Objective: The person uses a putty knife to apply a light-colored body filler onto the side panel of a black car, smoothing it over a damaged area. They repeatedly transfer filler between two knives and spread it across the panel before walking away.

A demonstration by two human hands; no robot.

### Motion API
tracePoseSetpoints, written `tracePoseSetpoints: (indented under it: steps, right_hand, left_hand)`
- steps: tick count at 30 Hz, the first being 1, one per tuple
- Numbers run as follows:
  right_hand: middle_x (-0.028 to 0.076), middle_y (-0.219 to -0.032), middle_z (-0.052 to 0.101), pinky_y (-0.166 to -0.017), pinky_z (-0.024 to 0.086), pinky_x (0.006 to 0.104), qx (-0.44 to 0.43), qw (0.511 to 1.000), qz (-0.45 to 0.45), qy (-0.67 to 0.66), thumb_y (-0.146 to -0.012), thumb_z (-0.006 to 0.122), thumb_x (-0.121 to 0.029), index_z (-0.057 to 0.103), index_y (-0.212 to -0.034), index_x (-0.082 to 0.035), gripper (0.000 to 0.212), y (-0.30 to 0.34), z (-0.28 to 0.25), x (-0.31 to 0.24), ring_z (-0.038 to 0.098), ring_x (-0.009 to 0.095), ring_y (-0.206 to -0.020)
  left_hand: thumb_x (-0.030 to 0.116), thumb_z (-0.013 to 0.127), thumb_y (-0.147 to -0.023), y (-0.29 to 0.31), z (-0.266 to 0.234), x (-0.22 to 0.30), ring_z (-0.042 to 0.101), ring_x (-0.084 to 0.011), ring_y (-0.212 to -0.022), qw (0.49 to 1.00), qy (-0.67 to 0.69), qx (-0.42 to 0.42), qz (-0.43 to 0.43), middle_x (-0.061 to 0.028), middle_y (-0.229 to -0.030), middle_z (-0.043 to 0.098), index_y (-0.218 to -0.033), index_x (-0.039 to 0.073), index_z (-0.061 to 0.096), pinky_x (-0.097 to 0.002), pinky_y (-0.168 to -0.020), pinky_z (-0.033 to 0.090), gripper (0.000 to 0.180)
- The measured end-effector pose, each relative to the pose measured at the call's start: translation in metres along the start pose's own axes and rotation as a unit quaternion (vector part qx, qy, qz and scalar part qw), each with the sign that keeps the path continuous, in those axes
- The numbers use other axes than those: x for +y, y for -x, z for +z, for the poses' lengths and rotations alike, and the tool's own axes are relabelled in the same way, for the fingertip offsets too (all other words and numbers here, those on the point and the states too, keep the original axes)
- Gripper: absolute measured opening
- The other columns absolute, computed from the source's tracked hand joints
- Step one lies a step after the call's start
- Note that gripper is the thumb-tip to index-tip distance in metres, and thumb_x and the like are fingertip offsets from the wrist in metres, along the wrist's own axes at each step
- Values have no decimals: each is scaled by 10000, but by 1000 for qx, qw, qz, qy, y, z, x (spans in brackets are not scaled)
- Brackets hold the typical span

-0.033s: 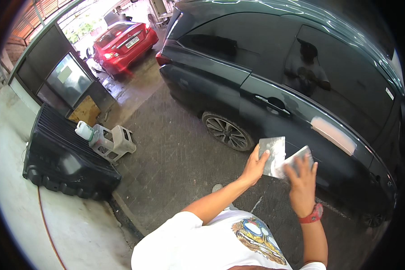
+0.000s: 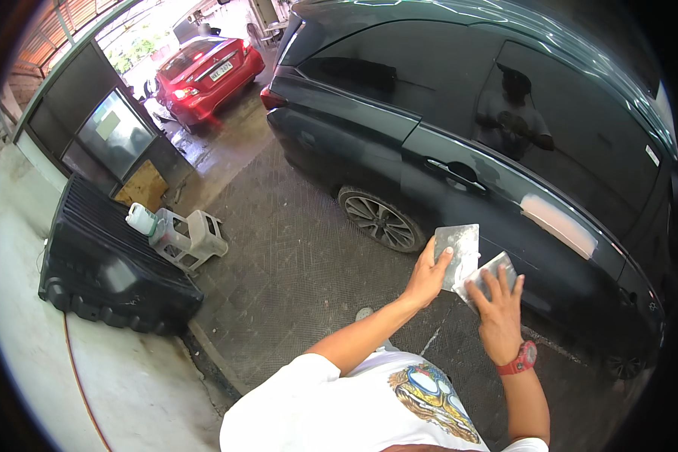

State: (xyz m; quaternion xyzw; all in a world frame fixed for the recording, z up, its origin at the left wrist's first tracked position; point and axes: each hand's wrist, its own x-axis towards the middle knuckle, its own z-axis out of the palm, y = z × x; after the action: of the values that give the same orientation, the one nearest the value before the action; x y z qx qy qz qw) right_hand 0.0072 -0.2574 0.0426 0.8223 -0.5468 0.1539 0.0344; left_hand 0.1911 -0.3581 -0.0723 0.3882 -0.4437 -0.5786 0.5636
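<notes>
Head view: the left hand (image 2: 426, 277) is gripping a grey plate (image 2: 457, 247), long axis near upright, while the right hand (image 2: 499, 320), nearer the pale patch (image 2: 557, 224) up and rightward on the dark car (image 2: 369, 151), is holding a second plate (image 2: 478, 283), slanted up rightward, at the first's lower right corner.

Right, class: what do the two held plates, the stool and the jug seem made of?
Left plate and right plate: probably metal, thin, grey and dully shiny beneath pale smears. Stool: likely plastic, matte grey, with moulded-looking openings. Jug: probably plastic, whitish, smooth-looking; its moulded shape suggests this.
</notes>
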Motion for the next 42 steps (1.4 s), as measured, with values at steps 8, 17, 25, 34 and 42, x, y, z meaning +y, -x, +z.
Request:
tracePoseSetpoints:
  steps: [8,17,25,34,42]
  right_hand:
    - [152,-1429,613,-1245,219,704,20,999,25,9,-868,618,38,723,-1329,-148,508,-2,-1,-10,476,413,-1467]
    - [186,-1513,539,-1209,367,685,74,976,-77,-191,-801,633,118,637,-1363,-128,613,10,-26,-28,517,465,-1428]
    - [224,-1529,506,-1083,530,475,56,963,158,-212,-911,484,189,423,-1530,-59,669,10,10,13,655,420,-1285]
    - [109,-1327,680,-1064,535,386,89,618,285,-727,-965,639,12,520,-1474,67,526,29,31,-9,683,218,-1179]
    - [90,-1327,690,-1050,545,327,132,576,253,-766,-968,770,-70,510,-1489,20,589,43,24,61,689,163,-1173]
  left_hand:
    - [319,548,-1120,21,18,48,661,-237,-1185,987,-149,-51,35,-228,-1241,719,-1449,-61,529,-398,-1063,496,504]
    - [224,573,-1128,4,-6,7,628,-129,-1160,987,152,18,-41,-80,-1295,670,-1439,12,528,-309,-1025,516,379]
    - [225,568,-1132,27,8,27,619,-119,-1195,969,179,-111,-125,-56,-1318,661,-1464,33,525,-316,-1057,503,386]
    - [260,549,-1143,18,3,16,622,-144,-1206,997,42,66,-4,-87,-1340,650,-1439,34,519,-336,-1076,492,374]
    - [265,607,-1108,33,-8,47,692,-142,-1161,932,216,-185,-226,-47,-1307,675,-1516,81,503,-339,-989,602,460]
